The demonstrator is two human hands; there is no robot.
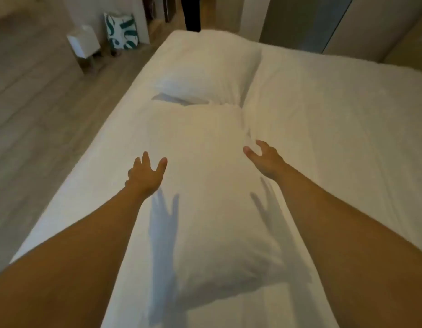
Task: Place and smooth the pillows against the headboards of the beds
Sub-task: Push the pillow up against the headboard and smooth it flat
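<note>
Fingers [145,159] of both hands spread apart, holding nothing. Left hand [144,174] and right hand [264,159] hover over the near pillow [212,197], their shadows on it, so prob. not touching yet. This pillow lies lengthwise on the left bed [115,147], its far end touching the far pillow [210,69]. No headboard in view, so can't tell how well either is placed. Step looks like smoothing or re-gripping the near pillow; next needs palms down flat, or a grip on both long sides. Right bed [335,119] has no pillow in view. Small white table [83,41] and printed bag [121,30] stand on the floor, well apart. Nothing in the way.
</note>
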